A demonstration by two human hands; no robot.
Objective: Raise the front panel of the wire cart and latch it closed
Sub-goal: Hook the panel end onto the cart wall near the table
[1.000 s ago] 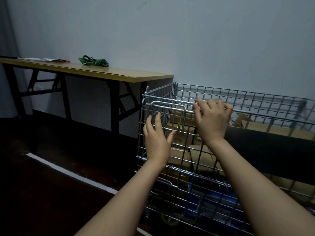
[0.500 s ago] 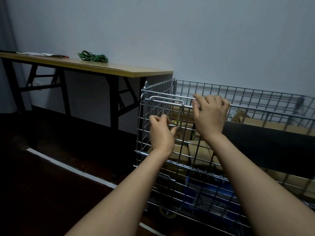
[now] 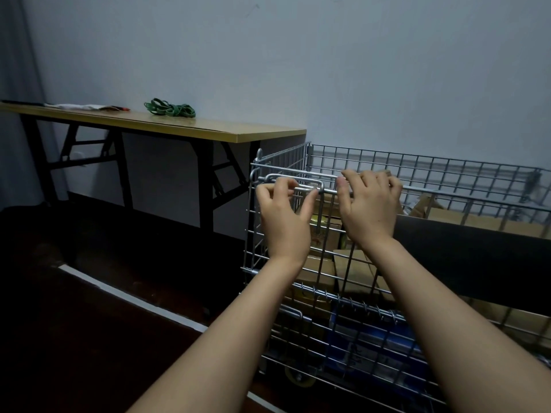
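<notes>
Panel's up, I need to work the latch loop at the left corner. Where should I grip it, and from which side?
Pinch the latch loop on its lower horizontal bar, from the front, as the left hand does. That bar stands clear of the mesh. The right hand steadies the front panel by its top rail.

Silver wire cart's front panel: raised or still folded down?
Raised: the front panel stands upright, top rail under the right hand. Left hand pinches the latch loop; latched, cannot tell.

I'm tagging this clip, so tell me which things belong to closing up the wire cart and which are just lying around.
Part of the job:
front panel
latch handle
left hand
right hand
wire cart

Just lying about:
green bands
wooden table
cardboard boxes inside the cart
</notes>
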